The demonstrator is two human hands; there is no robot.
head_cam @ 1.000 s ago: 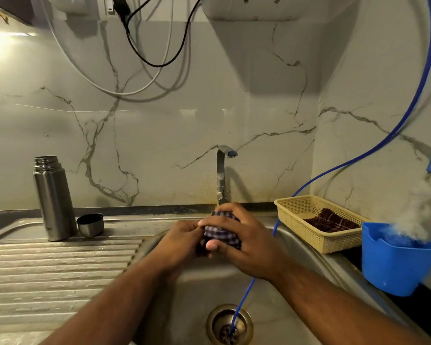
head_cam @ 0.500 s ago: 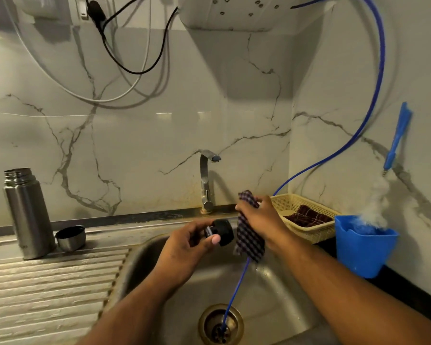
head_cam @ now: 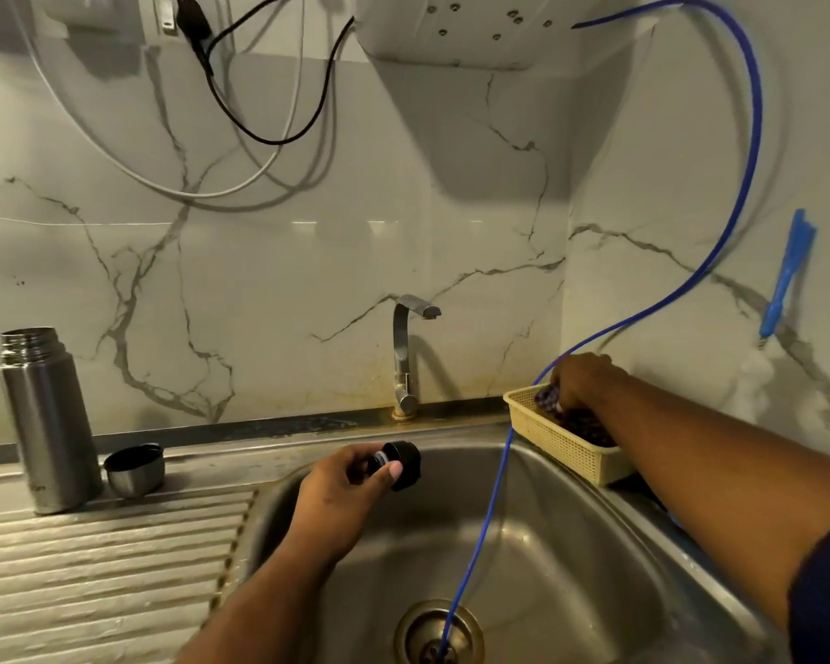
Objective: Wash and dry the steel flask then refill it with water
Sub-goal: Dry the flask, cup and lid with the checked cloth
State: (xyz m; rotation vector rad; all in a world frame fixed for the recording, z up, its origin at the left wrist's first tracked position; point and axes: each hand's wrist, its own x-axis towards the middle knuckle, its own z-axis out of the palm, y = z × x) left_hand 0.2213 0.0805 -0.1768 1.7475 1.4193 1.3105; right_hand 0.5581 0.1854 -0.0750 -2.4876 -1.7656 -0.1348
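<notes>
While the left hand [head_cam: 341, 491] holds a black stopper [head_cam: 401, 464] just in front of the tap [head_cam: 406, 357], the right hand [head_cam: 578, 381] reaches into a pale yellow basket [head_cam: 557, 443] to the right of the tap. The left thumb and fingers are curled round the stopper, gripping it by its side above the steel sink basin [head_cam: 571, 543], which lies directly below the tap. The right hand's fingers are bent downward and closed on a dark checked cloth [head_cam: 547, 400] that lies inside the basket.

The steel flask [head_cam: 44, 424] stands upright far to the left of the tap, at the back of a ribbed steel drainboard [head_cam: 106, 567]. Its mouth is uncovered and the screw thread shows. A small steel cup [head_cam: 134, 469] sits just beside the flask, on the side nearer the tap, its dark inside showing.

A thin blue tube [head_cam: 491, 496] runs down from a white appliance [head_cam: 489, 31] on the wall above the tap. It passes the basket's left rim and ends in the drain [head_cam: 439, 632], in front of the tap. A blue brush handle [head_cam: 787, 275] leans on the side wall, far to the right of the tap. Black and white cables [head_cam: 260, 136] hang in loops on the marble wall, above and to the left of the tap.
</notes>
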